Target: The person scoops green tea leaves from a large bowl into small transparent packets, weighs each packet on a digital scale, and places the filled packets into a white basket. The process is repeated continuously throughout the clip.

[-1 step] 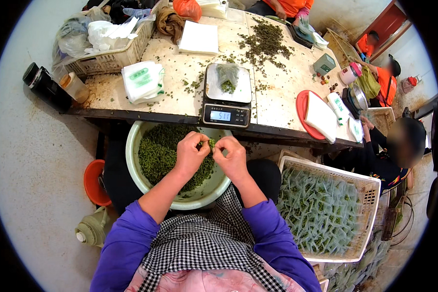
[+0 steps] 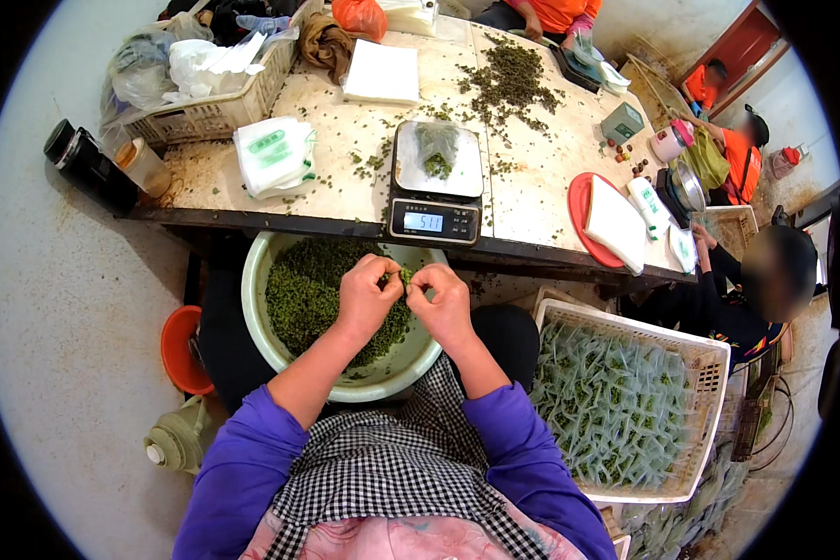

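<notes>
My left hand (image 2: 368, 295) and my right hand (image 2: 441, 301) meet over the right part of a pale green basin (image 2: 249, 308) on my lap. Both are closed in a pinch on a small green sprig (image 2: 405, 277) held between their fingertips. Loose green peppercorn-like berries (image 2: 317, 294) fill much of the basin. Beyond it, at the table's edge, stands a digital scale (image 2: 435, 219) with a lit display. On its plate lies a clear plastic bag (image 2: 436, 149) with some green berries in the bottom.
Flat plastic bags (image 2: 273, 154) lie left of the scale. At my right a white crate (image 2: 709, 411) holds many filled bags. A red plate (image 2: 581, 210) carries more bags. An orange bucket (image 2: 185, 350) stands at my left. Other people work across the table and at the right.
Almost nothing differs. Both my hands stay pinched on the sprig above the basin; the scale and its bag have not moved.
</notes>
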Motion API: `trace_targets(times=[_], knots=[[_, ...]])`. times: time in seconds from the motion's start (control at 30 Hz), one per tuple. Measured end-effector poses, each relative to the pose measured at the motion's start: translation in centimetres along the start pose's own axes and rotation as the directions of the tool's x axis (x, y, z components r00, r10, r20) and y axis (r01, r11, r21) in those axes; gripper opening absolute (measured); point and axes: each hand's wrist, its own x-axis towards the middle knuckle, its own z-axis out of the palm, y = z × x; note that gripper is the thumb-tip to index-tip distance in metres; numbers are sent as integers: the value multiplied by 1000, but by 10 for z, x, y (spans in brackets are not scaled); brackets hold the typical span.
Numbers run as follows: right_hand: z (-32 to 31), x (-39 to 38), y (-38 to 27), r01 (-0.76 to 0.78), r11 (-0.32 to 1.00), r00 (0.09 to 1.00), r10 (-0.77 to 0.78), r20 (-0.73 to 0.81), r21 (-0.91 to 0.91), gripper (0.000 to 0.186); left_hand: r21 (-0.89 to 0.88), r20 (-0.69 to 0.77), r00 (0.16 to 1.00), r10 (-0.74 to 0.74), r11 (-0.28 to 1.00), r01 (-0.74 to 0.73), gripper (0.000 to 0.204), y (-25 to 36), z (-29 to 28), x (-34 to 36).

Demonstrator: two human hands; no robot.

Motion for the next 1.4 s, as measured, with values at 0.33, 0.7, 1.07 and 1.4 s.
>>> trace_targets(times=[0.33,0.7,1.07,1.4], knots=[[-6,7,29,-158,962,976,187,-115,225,5,-722,413,722,-556,284,631,5,-30,-19,9],[-35,-26,52,-276,921,912,341,-229,276,8,-634,589,496,-638,14,773,19,12,17,3],[-28,-14,50,-287,872,915,372,-156,397,9,-729,435,706,-559,241,641,17,6,22,48],[-25,-15,29,-232,911,965,260,-37,340,7,-621,535,803,-263,522,584,31,5,15,5]])
